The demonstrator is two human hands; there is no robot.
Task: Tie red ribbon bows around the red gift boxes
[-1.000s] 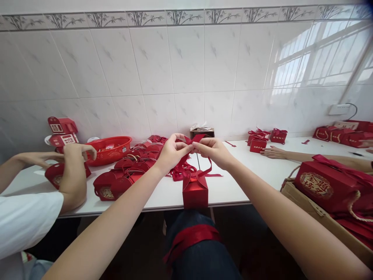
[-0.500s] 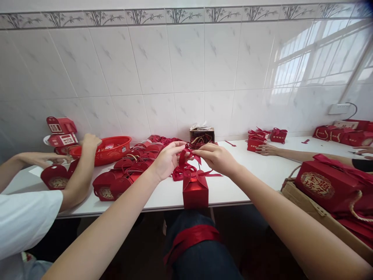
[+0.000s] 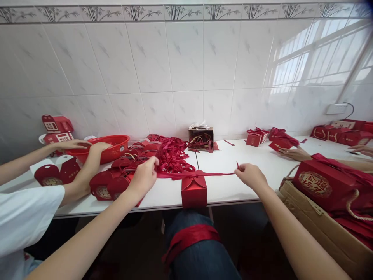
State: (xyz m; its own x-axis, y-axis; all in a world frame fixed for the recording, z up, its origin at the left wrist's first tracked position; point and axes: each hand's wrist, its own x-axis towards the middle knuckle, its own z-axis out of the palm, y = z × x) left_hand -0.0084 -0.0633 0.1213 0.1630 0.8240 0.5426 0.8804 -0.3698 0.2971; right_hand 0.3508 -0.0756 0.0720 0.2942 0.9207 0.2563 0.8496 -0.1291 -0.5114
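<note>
A small shiny red gift box (image 3: 194, 191) stands upright at the table's front edge, straight ahead of me. A red ribbon (image 3: 217, 174) runs across its top, stretched out to both sides. My left hand (image 3: 145, 173) is closed on the ribbon's left end, beside the pile of red boxes. At the other side my right hand (image 3: 251, 177) pinches the right end, whose tip sticks up above the fingers. Both hands are level with the box top and apart from the box itself.
Behind lie a heap of red ribbons (image 3: 175, 151) and a small carton (image 3: 201, 138) of scraps. Several folded boxes (image 3: 105, 184) and a red basket (image 3: 116, 149) stand left, near a co-worker's arms. A brown carton (image 3: 309, 210) holds larger red boxes at right.
My hands have moved apart from above the box, drawing the ribbon out to left and right. On the right, a co-worker's hand now holds a red box; on the left, another's arms have shifted.
</note>
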